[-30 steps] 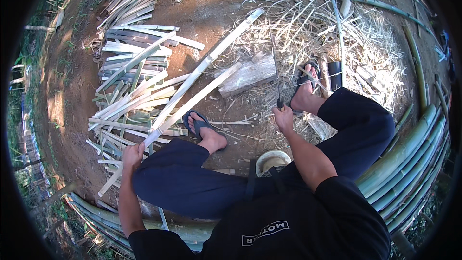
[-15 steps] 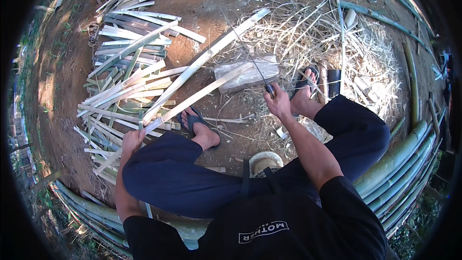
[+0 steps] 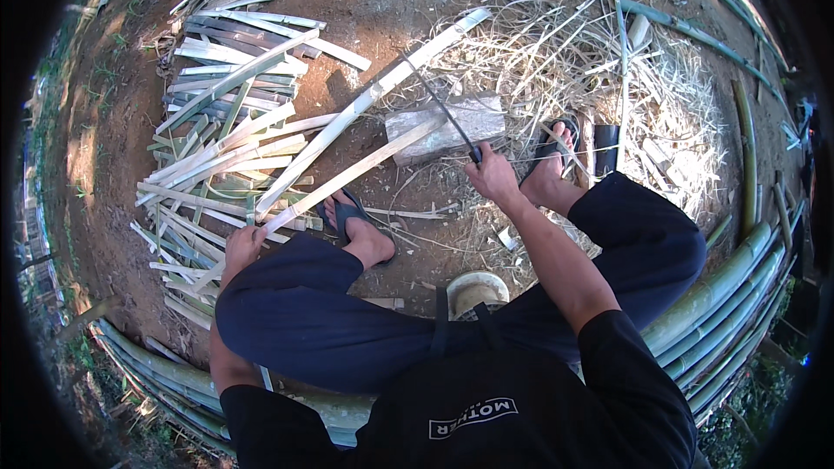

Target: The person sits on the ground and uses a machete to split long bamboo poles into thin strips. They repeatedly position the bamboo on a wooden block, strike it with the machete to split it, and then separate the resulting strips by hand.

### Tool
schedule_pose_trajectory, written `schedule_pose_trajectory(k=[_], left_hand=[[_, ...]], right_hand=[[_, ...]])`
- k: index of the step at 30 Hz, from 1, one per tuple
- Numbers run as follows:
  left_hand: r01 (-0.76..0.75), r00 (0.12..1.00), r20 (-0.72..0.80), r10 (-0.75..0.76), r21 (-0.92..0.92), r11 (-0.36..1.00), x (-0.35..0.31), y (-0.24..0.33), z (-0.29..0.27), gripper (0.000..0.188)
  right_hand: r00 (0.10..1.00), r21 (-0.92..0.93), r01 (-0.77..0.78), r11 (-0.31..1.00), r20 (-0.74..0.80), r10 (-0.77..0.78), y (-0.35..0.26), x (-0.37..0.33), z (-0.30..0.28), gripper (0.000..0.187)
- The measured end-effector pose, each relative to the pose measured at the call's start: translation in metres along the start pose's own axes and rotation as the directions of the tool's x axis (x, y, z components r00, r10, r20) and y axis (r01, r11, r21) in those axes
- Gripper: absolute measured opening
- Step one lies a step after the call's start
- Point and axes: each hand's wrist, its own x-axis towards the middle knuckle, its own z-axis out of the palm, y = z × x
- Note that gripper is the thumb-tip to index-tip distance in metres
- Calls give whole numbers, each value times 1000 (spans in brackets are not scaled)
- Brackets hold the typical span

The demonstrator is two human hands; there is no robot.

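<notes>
My left hand (image 3: 246,247) is closed round the near end of a pale split bamboo strip (image 3: 352,175), beside my left knee. The strip slants away to the right, and its far end lies on a squared wooden block (image 3: 465,135). In my right hand (image 3: 492,177) is the dark handle of a long-bladed knife (image 3: 440,104). Its thin blade points far and to the left, passing over the block close to the strip's far end; whether it touches the strip I cannot tell. A longer, wider bamboo piece (image 3: 373,95) lies just beyond the strip.
Split bamboo pieces (image 3: 230,156) lie heaped at the left. Curly shavings (image 3: 556,61) cover the ground beyond and right of the block. My sandalled feet stand either side of it. A pale round container (image 3: 478,288) sits between my legs. Green bamboo poles (image 3: 721,295) run along the right.
The knife has shifted slightly left, and its blade tip has come nearer to me. The strip's far end has slid back a little on the block, while my left hand keeps its hold.
</notes>
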Motion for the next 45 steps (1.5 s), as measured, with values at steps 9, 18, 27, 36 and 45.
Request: schedule_pose_trajectory(k=[9,18,27,36,45], left_hand=[[-227,962,183,201,135,964,58,46,-99,45],[-184,982,-11,189,-285,941,121,266,23,64],[-130,990,-63,123,-111,985,92,293,-6,67],[-81,995,-69,74,-117,990,91,281,1,68],[-70,996,-65,61,-150,986,86,284,-2,69]], right_hand=[[997,18,-69,997,19,69,-17,-4,10,50],[998,18,-57,998,-30,58,-18,-2,13,44],[1000,-44,-13,999,9,13,-13,15,-2,40],[995,-1,-73,997,-62,72,-36,16,-13,44],[997,-69,-39,997,-76,33,-37,18,-16,44]])
